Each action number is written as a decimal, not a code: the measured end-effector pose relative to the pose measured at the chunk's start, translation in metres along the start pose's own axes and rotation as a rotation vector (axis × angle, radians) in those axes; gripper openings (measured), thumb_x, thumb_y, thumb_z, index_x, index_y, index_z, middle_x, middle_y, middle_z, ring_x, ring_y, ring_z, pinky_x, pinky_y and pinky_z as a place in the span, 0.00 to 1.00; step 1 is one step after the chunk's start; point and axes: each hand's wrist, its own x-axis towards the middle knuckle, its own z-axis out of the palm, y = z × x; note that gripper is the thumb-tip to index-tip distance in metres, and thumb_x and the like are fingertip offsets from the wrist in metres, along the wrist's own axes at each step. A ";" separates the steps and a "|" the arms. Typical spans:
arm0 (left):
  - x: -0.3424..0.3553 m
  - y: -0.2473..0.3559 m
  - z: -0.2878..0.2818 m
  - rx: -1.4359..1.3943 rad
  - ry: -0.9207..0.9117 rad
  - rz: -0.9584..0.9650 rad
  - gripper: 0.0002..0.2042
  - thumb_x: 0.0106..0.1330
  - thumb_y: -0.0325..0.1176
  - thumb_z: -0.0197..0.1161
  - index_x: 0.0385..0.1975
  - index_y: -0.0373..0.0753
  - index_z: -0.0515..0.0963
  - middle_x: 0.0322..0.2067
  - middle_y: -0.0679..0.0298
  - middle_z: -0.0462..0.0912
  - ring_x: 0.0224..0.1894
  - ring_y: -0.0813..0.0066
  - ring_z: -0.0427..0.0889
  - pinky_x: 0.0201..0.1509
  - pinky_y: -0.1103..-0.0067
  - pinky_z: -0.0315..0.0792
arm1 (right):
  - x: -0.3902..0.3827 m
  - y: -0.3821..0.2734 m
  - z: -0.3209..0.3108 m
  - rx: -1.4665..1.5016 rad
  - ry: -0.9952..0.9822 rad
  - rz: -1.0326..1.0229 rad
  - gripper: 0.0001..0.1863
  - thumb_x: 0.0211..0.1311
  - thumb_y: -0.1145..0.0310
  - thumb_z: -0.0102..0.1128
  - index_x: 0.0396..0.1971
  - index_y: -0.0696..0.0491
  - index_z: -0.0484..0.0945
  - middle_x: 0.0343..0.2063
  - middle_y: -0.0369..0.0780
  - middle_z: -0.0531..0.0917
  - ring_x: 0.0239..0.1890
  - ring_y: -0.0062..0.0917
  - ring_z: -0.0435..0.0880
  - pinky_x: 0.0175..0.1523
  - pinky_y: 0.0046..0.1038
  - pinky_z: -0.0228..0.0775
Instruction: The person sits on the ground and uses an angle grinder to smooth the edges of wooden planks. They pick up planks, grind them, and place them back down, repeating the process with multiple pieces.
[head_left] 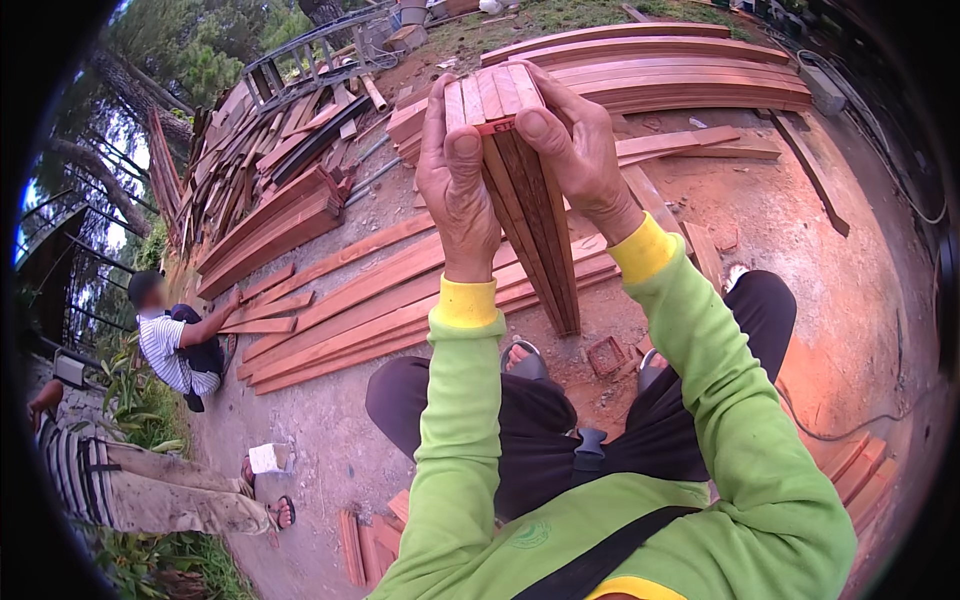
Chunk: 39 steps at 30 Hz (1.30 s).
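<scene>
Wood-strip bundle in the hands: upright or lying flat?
Roughly upright: the left hand and right hand clasp the bundle at its top, and it narrows toward the ground.

planks [690, 88] block beyond the bundle [528, 220]; right ground [845, 300] open.

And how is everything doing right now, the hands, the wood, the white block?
Left hand: closed around the slats' left side
Right hand: closed around their right side
Wooden slats: bunched together, ends up
Long boards: lying on the ground
Board stack: piled in layers
White block: resting on the ground
</scene>
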 end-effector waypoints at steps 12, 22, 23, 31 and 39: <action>-0.001 0.003 -0.006 0.067 -0.013 0.009 0.45 0.62 0.57 0.64 0.68 0.29 0.56 0.59 0.56 0.71 0.59 0.73 0.72 0.64 0.77 0.65 | -0.001 -0.001 0.005 0.100 -0.017 0.038 0.36 0.63 0.50 0.62 0.58 0.67 0.67 0.50 0.47 0.77 0.55 0.27 0.73 0.61 0.27 0.62; 0.002 -0.001 -0.010 0.053 -0.028 0.006 0.45 0.60 0.56 0.67 0.65 0.25 0.57 0.57 0.55 0.72 0.58 0.72 0.72 0.64 0.77 0.64 | 0.008 -0.001 -0.004 0.086 -0.071 0.063 0.29 0.59 0.59 0.67 0.52 0.65 0.72 0.43 0.42 0.81 0.47 0.21 0.77 0.55 0.24 0.68; 0.001 -0.002 -0.010 0.057 -0.023 0.004 0.45 0.60 0.55 0.67 0.65 0.25 0.57 0.57 0.55 0.72 0.58 0.72 0.72 0.64 0.77 0.64 | 0.007 -0.002 -0.004 0.088 -0.072 0.069 0.29 0.58 0.59 0.67 0.52 0.65 0.72 0.43 0.42 0.81 0.47 0.21 0.77 0.54 0.24 0.68; -0.003 0.000 -0.009 0.042 0.003 -0.020 0.43 0.60 0.55 0.68 0.65 0.28 0.59 0.55 0.58 0.73 0.56 0.73 0.73 0.64 0.77 0.65 | 0.000 0.000 -0.001 0.107 -0.043 0.040 0.29 0.59 0.59 0.68 0.52 0.65 0.73 0.43 0.40 0.80 0.46 0.19 0.76 0.53 0.21 0.68; -0.004 0.000 -0.013 0.042 0.003 -0.016 0.44 0.58 0.55 0.70 0.65 0.28 0.58 0.55 0.58 0.74 0.56 0.72 0.73 0.63 0.77 0.66 | -0.004 -0.001 0.001 0.097 -0.029 0.038 0.32 0.59 0.57 0.68 0.54 0.67 0.72 0.44 0.42 0.80 0.47 0.20 0.76 0.54 0.22 0.69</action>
